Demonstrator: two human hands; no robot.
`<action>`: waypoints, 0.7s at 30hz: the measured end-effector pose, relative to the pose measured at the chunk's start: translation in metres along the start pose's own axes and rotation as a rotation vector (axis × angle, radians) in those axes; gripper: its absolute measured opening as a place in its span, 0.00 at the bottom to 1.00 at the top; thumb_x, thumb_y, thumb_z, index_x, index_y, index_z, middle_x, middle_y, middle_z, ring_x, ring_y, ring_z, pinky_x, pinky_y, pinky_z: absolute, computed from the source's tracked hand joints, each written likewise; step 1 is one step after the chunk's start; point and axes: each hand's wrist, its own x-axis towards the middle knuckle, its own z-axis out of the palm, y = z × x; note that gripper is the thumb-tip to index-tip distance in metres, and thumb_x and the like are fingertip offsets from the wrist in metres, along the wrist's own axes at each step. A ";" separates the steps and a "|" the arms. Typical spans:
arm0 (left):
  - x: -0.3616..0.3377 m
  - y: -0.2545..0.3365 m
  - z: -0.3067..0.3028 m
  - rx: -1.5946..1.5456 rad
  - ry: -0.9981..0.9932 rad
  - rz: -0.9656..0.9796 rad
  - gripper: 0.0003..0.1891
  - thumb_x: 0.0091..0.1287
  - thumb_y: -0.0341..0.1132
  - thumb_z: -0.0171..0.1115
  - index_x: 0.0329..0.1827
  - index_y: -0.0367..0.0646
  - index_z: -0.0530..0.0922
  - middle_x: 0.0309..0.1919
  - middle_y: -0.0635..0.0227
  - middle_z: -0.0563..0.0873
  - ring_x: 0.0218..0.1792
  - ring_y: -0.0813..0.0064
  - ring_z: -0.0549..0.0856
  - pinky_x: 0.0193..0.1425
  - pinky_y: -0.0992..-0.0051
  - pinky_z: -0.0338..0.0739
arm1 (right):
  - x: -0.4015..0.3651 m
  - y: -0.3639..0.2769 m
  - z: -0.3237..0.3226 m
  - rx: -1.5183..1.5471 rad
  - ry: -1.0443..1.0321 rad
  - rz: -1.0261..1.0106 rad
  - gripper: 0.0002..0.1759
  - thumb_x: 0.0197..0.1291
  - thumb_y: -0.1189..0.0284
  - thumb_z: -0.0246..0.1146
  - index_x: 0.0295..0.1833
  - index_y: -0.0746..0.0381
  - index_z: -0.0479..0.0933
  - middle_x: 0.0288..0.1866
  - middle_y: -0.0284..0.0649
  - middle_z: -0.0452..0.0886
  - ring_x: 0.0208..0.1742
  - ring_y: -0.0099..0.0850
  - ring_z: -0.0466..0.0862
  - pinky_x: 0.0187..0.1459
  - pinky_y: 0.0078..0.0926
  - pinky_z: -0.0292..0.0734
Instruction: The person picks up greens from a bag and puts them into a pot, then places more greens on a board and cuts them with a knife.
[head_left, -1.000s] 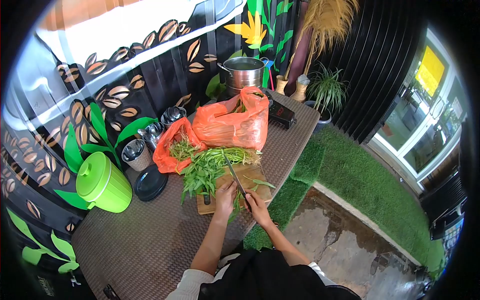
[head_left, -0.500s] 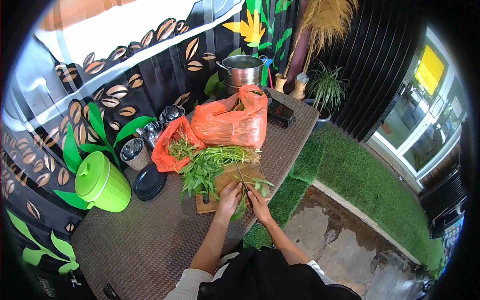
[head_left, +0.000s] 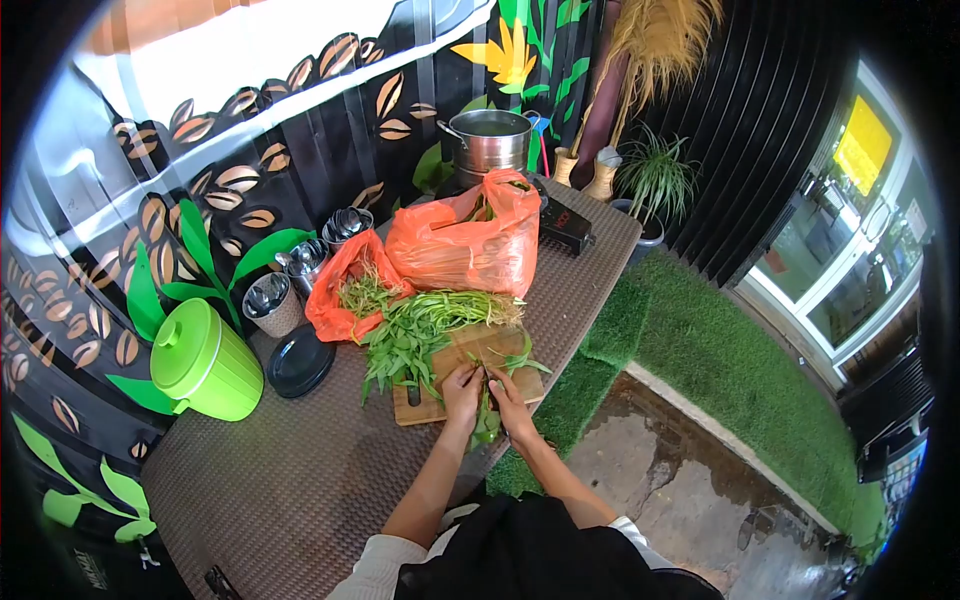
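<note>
My left hand (head_left: 462, 393) is closed on a sprig of leafy greens (head_left: 487, 424), whose leaves hang down between my hands at the near edge of the wooden cutting board (head_left: 425, 408). Close beside it, my right hand (head_left: 511, 405) is closed around a knife, mostly hidden by the fingers now. A large bunch of leafy greens (head_left: 405, 345) lies across the board's far left side, its pale root ends pointing right. A few loose leaves (head_left: 520, 360) rest at the board's right.
Behind the greens are a small orange bag (head_left: 330, 310) with root trimmings and a fuller orange plastic bag (head_left: 470, 250). A steel pot (head_left: 490, 150) stands farther back. Cutlery holders (head_left: 272, 308), black plates (head_left: 300, 362) and a green lidded jug (head_left: 205, 365) sit left on the woven table (head_left: 290, 480).
The knife blade pointed away over the board before; now it has turned and hardly shows. Both hands stay close together around the sprig, and the view has shifted slightly.
</note>
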 end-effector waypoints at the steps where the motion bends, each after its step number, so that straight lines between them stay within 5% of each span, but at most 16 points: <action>1: -0.001 0.001 0.001 0.043 0.020 -0.002 0.12 0.66 0.28 0.59 0.50 0.31 0.75 0.44 0.61 0.82 0.40 0.77 0.81 0.42 0.80 0.76 | 0.000 -0.001 0.001 -0.036 0.022 0.021 0.20 0.70 0.65 0.52 0.65 0.57 0.68 0.35 0.28 0.71 0.34 0.18 0.68 0.38 0.14 0.65; 11: 0.023 -0.036 -0.023 0.183 0.098 0.183 0.09 0.67 0.27 0.58 0.45 0.30 0.76 0.35 0.66 0.83 0.34 0.82 0.79 0.34 0.84 0.72 | 0.021 0.012 0.008 0.000 -0.031 0.087 0.20 0.69 0.66 0.53 0.63 0.61 0.69 0.42 0.30 0.75 0.37 0.19 0.70 0.38 0.15 0.66; 14: 0.026 -0.040 -0.029 0.270 0.129 0.222 0.09 0.66 0.29 0.60 0.41 0.29 0.77 0.34 0.62 0.84 0.36 0.77 0.81 0.41 0.77 0.74 | 0.025 0.018 0.012 -0.015 -0.019 0.091 0.20 0.69 0.66 0.53 0.63 0.61 0.69 0.40 0.29 0.74 0.36 0.18 0.69 0.37 0.15 0.66; 21: 0.004 -0.004 -0.005 0.393 0.190 0.274 0.10 0.66 0.30 0.61 0.44 0.31 0.78 0.35 0.64 0.83 0.36 0.79 0.80 0.42 0.79 0.73 | 0.041 0.018 -0.003 -0.011 0.080 0.108 0.16 0.69 0.64 0.52 0.56 0.61 0.73 0.25 0.28 0.70 0.23 0.18 0.67 0.25 0.17 0.63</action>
